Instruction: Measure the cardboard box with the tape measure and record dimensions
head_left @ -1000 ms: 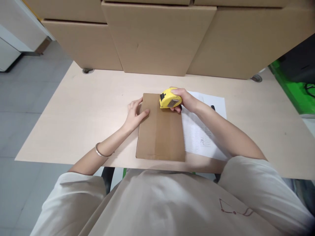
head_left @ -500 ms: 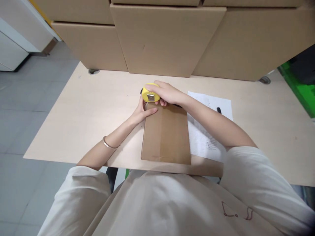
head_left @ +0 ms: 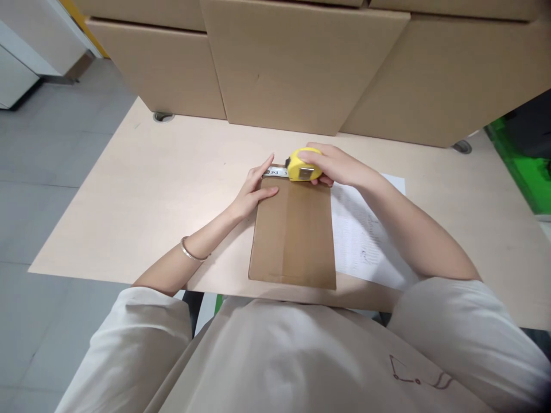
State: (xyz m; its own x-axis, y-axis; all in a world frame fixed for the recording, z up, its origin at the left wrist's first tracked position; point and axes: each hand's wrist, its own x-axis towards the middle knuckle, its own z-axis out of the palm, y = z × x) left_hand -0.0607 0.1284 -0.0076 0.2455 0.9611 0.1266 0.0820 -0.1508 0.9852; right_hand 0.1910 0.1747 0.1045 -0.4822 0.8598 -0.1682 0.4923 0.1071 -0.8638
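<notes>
Tape measure [head_left: 302,165] is sitting further right than before, its blade [head_left: 275,171] now stretching along the top edge of the cardboard sheet [head_left: 293,235] at mid-frame on the table [head_left: 142,189]; the right hand [head_left: 336,167] is curling over it, grip closed on the case; the left hand [head_left: 252,194] is lying flat, grip wide, fingertips pressing the blade's end at the sheet's upper left corner.

The person wears a loose, cream-coloured top [head_left: 301,355] of soft, slightly creased cloth with wide short sleeves. The left sleeve [head_left: 142,338] and the right sleeve [head_left: 465,327] both end above the elbow, and the forearms below them are bare. A small dark line drawing [head_left: 419,376] is printed on the right side of the chest. A thin silvery bangle [head_left: 191,252] circles the left wrist. The left hand [head_left: 252,192] and right hand [head_left: 333,166] are bare.
</notes>
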